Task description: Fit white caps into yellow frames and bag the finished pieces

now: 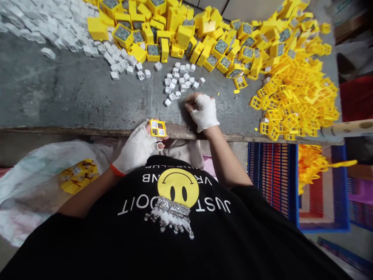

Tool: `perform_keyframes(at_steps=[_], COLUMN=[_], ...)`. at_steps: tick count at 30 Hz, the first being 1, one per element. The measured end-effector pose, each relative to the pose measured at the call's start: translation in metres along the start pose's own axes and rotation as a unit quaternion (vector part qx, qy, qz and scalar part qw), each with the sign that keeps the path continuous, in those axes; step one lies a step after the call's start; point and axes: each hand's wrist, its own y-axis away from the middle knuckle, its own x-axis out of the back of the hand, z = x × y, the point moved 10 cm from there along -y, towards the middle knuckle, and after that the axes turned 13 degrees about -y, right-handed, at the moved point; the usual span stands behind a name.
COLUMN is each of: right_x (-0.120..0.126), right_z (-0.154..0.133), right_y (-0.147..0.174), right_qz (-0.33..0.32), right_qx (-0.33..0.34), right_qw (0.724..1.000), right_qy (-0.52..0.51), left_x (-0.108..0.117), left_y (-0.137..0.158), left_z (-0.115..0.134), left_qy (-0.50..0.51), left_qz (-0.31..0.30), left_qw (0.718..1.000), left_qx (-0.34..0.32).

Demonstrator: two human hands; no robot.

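My left hand (140, 146), in a white fingerless glove, grips a small yellow frame (157, 121) just in front of the table edge. The frame is split into several square openings; white shows in some of them, and I cannot tell how each is filled. My right hand (204, 111), gloved the same way, rests at the table with its fingers curled in. Whatever its fingertips may hold is hidden. Beside those fingers lies a loose cluster of small white square caps (183, 80).
Yellow box-like housings (184, 37) with grey inserts line the back. More white pieces (61, 23) heap at the left, yellow frames (300, 97) at the right. Below the table are a blue crate (344, 186) with yellow parts and a white sack (26, 167) holding yellow pieces.
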Motion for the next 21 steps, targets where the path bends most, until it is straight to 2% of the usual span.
perform_keyframes(at_steps=[7,11,13,16,18,21], right_x=[-0.028,-0.029,-0.020,-0.009,-0.010,-0.019], right_z=[-0.035,-0.040,-0.043,-0.071,-0.095,-0.108], right_y=[-0.029,-0.033,-0.022,0.014,0.046,0.078], right_qz=[-0.033,-0.025,-0.012,-0.010,-0.033,-0.053], right_qx=[0.011,0.004,0.006,0.087,0.150,0.160], right_qw=[0.998,0.998,1.000,0.992,0.974,0.966], right_qy=[0.053,0.058,0.021,-0.096,-0.164,-0.194], left_x=[0.005,0.007,0.006,0.000,-0.006,-0.012], left_y=[0.002,0.005,0.006,0.006,0.005,0.004], left_z=[-0.004,0.000,0.003,0.006,0.007,0.002], left_qy=[-0.002,0.006,0.012,0.022,0.031,0.045], left_qz=[0.001,0.012,0.014,0.001,-0.015,-0.033], left_qw=[1.000,1.000,1.000,0.999,0.999,0.998], left_qx=[-0.014,-0.015,-0.021,-0.033,-0.035,-0.009])
